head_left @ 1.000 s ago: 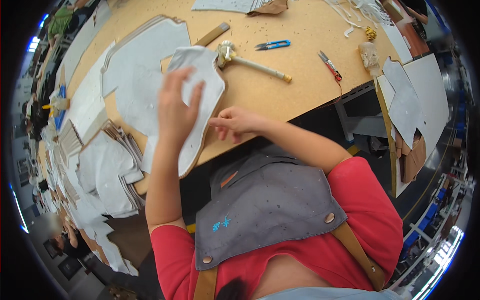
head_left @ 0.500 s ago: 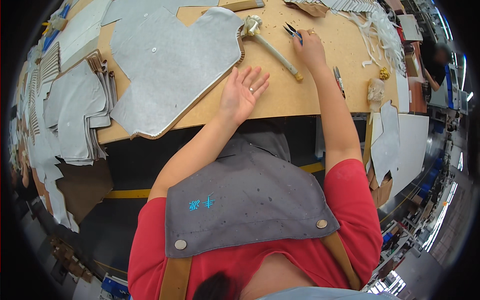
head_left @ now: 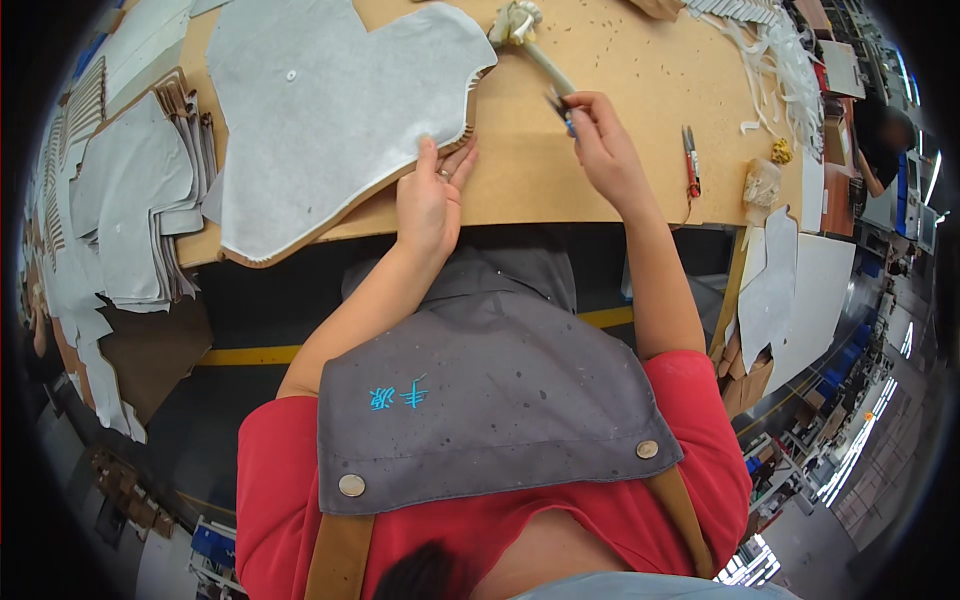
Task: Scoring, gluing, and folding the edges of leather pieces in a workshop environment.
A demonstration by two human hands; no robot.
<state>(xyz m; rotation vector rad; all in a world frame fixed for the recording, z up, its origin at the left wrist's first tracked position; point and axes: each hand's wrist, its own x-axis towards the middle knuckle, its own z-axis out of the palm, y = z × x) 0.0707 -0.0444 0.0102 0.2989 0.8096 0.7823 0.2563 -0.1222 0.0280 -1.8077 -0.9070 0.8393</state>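
My left hand is closed on the right edge of a large pale grey sheet-like panel with a brown rim, at the table's near side. The thumb lies on top; the other fingers are partly hidden at the edge. To the right, my right hand is wrapped round small thread snips with dark blades and a blue handle part. The snips are held above the table, apart from the panel. Behind them lies a tool with a pale stick handle and a lumpy whitish head.
Stacked grey pieces with brown edges stand at the left. A red and grey pen-like tool lies right of my right hand, near a yellowish block. White strips trail at the far right. A person is beyond.
My left hand has gone from lying open, palm up, to gripping the panel's edge. My right hand has come nearer with the snips. The panel's near edge now looks slightly raised.
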